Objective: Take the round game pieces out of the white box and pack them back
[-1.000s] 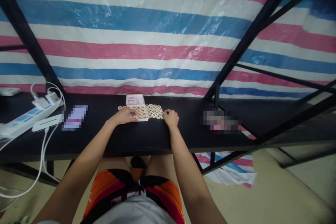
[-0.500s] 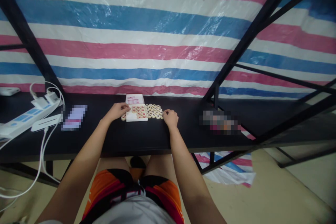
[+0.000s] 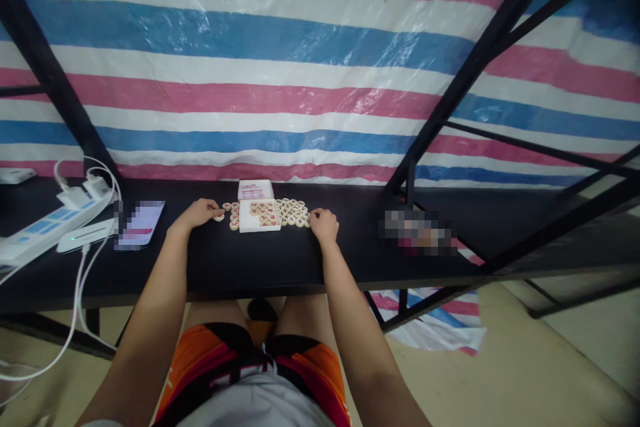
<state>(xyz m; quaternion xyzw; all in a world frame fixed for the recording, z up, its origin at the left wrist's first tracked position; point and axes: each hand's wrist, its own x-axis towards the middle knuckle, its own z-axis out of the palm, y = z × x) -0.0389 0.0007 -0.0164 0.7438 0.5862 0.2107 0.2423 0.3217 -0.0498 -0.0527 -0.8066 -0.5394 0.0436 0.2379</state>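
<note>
A white open box (image 3: 259,227) stands on the black table, with several round pieces with red marks (image 3: 267,213) inside, mostly toward its right. Its lid (image 3: 255,189) lies behind it. Right of the box, several dark-marked pieces (image 3: 293,211) are packed together. A few more pieces (image 3: 234,216) lie along the box's left side. My left hand (image 3: 201,212) is left of these, its fingers closed on a round piece (image 3: 219,217). My right hand (image 3: 325,224) rests at the right edge of the dark-marked group, fingers curled; what they hold, if anything, is hidden.
At the left are a white power strip (image 3: 50,230) with plugs and cables, a white device (image 3: 85,235) and a blurred phone (image 3: 141,225). A blurred object (image 3: 420,232) lies at the right. Black frame bars (image 3: 450,93) rise behind the table.
My left hand has moved left from the box's edge, with a round piece now visible at its fingertips. More pieces show left of the box. My right hand has hardly moved.
</note>
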